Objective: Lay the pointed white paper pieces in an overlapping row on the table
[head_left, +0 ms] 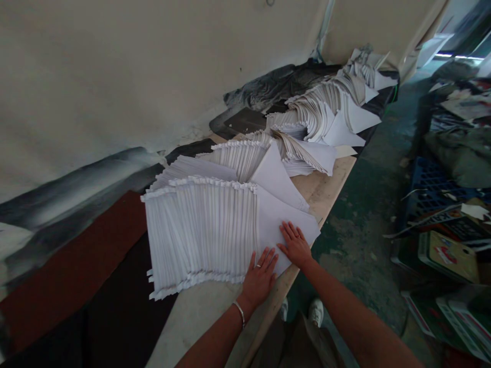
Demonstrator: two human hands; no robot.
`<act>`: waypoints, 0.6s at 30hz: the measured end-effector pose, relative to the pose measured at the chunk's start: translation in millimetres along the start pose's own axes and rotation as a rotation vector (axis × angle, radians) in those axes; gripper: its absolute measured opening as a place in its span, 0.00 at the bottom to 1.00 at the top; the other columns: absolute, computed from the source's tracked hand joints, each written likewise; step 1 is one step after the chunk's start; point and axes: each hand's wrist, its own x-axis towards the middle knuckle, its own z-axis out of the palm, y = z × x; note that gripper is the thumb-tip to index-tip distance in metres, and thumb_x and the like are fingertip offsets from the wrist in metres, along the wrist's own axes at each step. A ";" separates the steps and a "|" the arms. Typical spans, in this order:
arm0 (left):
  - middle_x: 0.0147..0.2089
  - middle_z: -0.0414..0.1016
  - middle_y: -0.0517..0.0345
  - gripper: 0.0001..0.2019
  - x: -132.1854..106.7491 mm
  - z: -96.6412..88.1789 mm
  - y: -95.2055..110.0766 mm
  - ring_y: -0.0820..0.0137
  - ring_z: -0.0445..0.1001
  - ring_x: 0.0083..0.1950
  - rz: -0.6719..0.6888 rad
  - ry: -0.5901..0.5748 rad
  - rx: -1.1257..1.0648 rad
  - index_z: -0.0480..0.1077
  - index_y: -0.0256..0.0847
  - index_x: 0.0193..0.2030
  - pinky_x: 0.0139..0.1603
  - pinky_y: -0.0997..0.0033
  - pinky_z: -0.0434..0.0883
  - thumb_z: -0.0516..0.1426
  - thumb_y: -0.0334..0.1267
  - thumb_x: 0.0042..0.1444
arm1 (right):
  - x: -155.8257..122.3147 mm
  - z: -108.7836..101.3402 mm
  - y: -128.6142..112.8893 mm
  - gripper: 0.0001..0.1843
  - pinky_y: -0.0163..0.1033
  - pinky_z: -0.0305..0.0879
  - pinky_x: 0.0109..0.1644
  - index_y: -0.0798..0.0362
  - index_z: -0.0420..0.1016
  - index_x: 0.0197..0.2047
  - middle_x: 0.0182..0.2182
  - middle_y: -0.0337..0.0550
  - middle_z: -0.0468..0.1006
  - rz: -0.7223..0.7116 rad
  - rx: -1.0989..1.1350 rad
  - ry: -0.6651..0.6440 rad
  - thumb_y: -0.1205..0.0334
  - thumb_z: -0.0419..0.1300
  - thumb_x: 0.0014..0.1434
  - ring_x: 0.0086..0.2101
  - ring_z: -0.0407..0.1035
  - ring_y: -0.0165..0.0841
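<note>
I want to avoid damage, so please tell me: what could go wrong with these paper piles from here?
The near paper pile lies in overlapping layers, so pressure from the left hand or right hand might make it slide. Its top sheet reaches the edge of the table, so a corner could bend.

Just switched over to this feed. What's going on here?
A person stands at a wooden bench, both bare hands palm down on the broad top sheet of a fanned stack of white folded sheets. The left hand is near the pleated edges, the right hand farther out. More fanned stacks lie farther along.
</note>
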 end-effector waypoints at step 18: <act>0.75 0.54 0.53 0.29 -58.2 28.9 74.5 0.59 0.52 0.76 0.213 0.012 0.020 0.56 0.44 0.72 0.72 0.48 0.61 0.49 0.35 0.64 | -284.1 22.4 7.2 0.27 0.52 0.68 0.58 0.47 0.64 0.68 0.65 0.49 0.68 0.572 0.003 0.116 0.49 0.44 0.70 0.61 0.65 0.42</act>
